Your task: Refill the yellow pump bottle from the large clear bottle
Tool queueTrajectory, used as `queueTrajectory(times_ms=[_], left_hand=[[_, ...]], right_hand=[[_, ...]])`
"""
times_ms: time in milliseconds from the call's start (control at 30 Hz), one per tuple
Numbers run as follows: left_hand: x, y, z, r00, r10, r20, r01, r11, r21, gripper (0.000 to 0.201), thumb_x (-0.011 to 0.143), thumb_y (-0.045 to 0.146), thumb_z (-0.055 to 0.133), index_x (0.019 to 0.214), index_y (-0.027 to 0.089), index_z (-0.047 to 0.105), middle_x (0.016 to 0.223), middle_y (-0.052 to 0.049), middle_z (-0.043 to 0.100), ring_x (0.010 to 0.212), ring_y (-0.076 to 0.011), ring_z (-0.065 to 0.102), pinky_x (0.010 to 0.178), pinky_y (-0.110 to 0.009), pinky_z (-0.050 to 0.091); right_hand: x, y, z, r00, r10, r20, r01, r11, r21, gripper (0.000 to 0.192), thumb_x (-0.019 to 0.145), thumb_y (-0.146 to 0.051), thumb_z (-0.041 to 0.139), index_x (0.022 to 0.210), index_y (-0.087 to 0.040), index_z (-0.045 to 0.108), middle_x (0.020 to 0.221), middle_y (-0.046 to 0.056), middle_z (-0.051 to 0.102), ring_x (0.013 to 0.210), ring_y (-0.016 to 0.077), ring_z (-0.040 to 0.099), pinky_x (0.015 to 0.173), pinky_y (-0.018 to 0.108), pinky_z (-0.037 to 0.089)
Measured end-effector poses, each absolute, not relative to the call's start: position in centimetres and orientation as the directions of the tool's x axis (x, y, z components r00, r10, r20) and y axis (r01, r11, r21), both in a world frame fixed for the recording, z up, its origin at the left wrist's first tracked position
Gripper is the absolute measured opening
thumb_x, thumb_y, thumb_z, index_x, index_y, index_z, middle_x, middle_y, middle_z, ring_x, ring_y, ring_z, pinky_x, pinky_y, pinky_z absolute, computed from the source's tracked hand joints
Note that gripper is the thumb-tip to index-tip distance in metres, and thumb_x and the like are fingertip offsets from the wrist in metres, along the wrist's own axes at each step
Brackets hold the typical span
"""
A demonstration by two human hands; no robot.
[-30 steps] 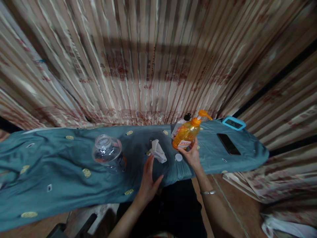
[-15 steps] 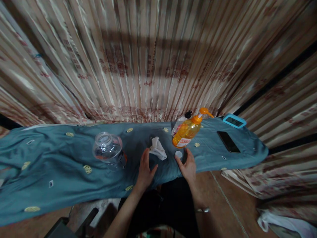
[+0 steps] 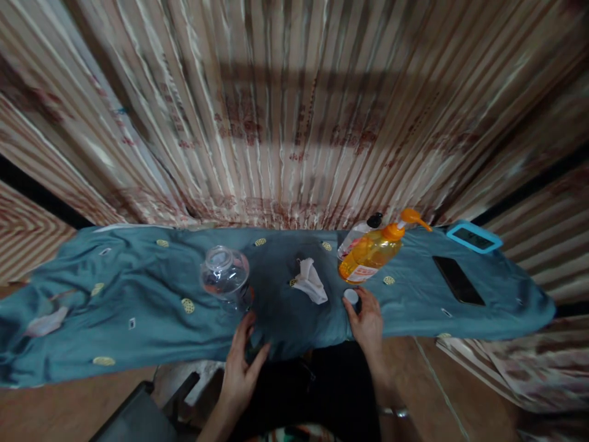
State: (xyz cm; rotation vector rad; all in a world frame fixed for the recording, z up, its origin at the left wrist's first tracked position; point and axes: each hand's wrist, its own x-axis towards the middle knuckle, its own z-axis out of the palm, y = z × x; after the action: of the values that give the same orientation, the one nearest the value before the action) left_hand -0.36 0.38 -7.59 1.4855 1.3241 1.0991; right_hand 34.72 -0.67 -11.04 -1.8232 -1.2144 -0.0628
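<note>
On the blue cloth (image 3: 138, 319), the right hand (image 3: 368, 322) reaches with loosely spread fingers to the small white cap (image 3: 351, 296) just before the orange pump bottle (image 3: 375, 261), which a careless nudge might topple, while the left hand (image 3: 242, 362) hovers open and empty near the clear jar (image 3: 225, 279).

Dim, motion-blurred, edges warped, soft shadows

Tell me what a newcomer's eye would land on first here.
First the orange pump bottle, bright against the teal cloth, right of centre near the striped curtain. Next the clear glass jar left of centre, with the left hand just below it. The right hand has its fingertips at a small white cap, beside a crumpled white tissue.
</note>
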Motion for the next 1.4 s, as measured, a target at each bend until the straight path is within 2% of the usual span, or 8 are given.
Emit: queueTrajectory(times_ms=[167, 333, 400, 567, 733, 967, 1133, 1400], left_hand=[[-2.5, -0.3, -6.2, -0.123, 0.989, 0.077, 0.235, -0.046, 0.971, 0.078, 0.094, 0.061, 0.076, 0.161, 0.029, 0.049, 0.157, -0.016, 0.064, 0.144, -0.0382, 0.067, 0.124, -0.061, 0.055], [-2.9, 2.2, -3.5, -0.272, 0.946, 0.177, 0.300, -0.092, 0.950, 0.109, 0.081, 0.061, 0.089, 0.170, 0.031, 0.034, 0.172, -0.016, 0.048, 0.163, -0.0419, 0.046, 0.138, -0.066, 0.033], [-2.3, 4.1, -3.0, -0.266, 0.946, 0.185, 0.300, -0.101, 0.949, 0.118, 0.078, 0.057, 0.092, 0.173, 0.031, 0.027, 0.178, -0.016, 0.040, 0.168, -0.0406, 0.039, 0.140, -0.063, 0.029], [-0.8, 8.2, -3.6, -0.231, 0.962, 0.142, 0.227, -0.089, 0.970, 0.140, 0.061, 0.049, 0.102, 0.172, 0.023, 0.022, 0.173, -0.023, 0.047, 0.162, -0.0420, 0.049, 0.134, -0.060, 0.041], [-0.2, 10.1, -4.0, -0.242, 0.965, 0.098, 0.177, -0.055, 0.983, 0.121, 0.067, 0.043, 0.097, 0.168, 0.023, 0.032, 0.171, -0.022, 0.051, 0.160, -0.0383, 0.053, 0.133, -0.057, 0.043], [-0.2, 9.4, -4.0, -0.183, 0.981, 0.062, 0.144, -0.035, 0.989, 0.100, 0.071, 0.044, 0.092, 0.159, 0.022, 0.048, 0.157, -0.018, 0.066, 0.150, -0.0382, 0.062, 0.129, -0.059, 0.047], [-0.7, 7.8, -4.5, -0.192, 0.979, 0.067, 0.157, -0.037, 0.987, 0.096, 0.072, 0.046, 0.091, 0.155, 0.022, 0.050, 0.157, -0.018, 0.066, 0.150, -0.0396, 0.062, 0.128, -0.061, 0.047], [0.0, 6.2, -4.5, -0.109, 0.988, 0.109, 0.145, -0.093, 0.985, 0.091, 0.069, 0.041, 0.093, 0.150, 0.022, 0.055, 0.152, -0.017, 0.069, 0.145, -0.0389, 0.065, 0.126, -0.058, 0.049]], right_hand=[[34.5, -1.2, -9.8, 0.605, 0.684, 0.408, 0.655, -0.135, -0.744, 0.090, 0.098, -0.100, 0.052, 0.120, -0.015, 0.070, 0.127, 0.015, 0.066, 0.126, 0.0314, 0.063, 0.117, 0.056, 0.048], [31.4, -2.2, -6.1, 0.654, 0.715, 0.249, 0.494, -0.153, -0.856, 0.087, 0.094, -0.096, 0.065, 0.128, -0.016, 0.071, 0.117, 0.016, 0.071, 0.106, 0.0335, 0.070, 0.099, 0.054, 0.058], [29.0, -1.8, -4.0, 0.592, 0.777, 0.215, 0.436, -0.084, -0.896, 0.077, 0.096, -0.088, 0.071, 0.130, -0.019, 0.071, 0.120, 0.014, 0.072, 0.104, 0.0338, 0.072, 0.094, 0.050, 0.061], [22.8, 2.2, 1.9, 0.299, 0.927, 0.226, 0.257, 0.150, -0.955, 0.063, 0.097, -0.074, 0.079, 0.133, -0.023, 0.073, 0.120, 0.008, 0.074, 0.103, 0.0259, 0.075, 0.088, 0.035, 0.066], [19.9, 7.0, 6.5, 0.097, 0.952, 0.290, 0.164, 0.272, -0.948, 0.054, 0.095, -0.056, 0.085, 0.137, -0.023, 0.073, 0.119, 0.006, 0.073, 0.103, 0.0217, 0.074, 0.091, 0.030, 0.065], [19.6, 10.1, 9.2, -0.052, 0.945, 0.324, 0.156, 0.328, -0.932, 0.052, 0.091, -0.045, 0.085, 0.137, -0.025, 0.074, 0.126, 0.005, 0.073, 0.109, 0.0228, 0.073, 0.101, 0.034, 0.062], [19.6, 9.9, 10.3, -0.064, 0.941, 0.333, 0.029, 0.335, -0.942, 0.056, 0.093, -0.059, 0.088, 0.132, -0.023, 0.070, 0.115, 0.006, 0.074, 0.103, 0.0219, 0.074, 0.094, 0.032, 0.064], [17.3, 8.7, 11.7, -0.120, 0.918, 0.378, -0.069, 0.372, -0.926, 0.056, 0.097, -0.067, 0.087, 0.131, -0.024, 0.072, 0.129, 0.007, 0.071, 0.115, 0.0222, 0.070, 0.102, 0.032, 0.060]])
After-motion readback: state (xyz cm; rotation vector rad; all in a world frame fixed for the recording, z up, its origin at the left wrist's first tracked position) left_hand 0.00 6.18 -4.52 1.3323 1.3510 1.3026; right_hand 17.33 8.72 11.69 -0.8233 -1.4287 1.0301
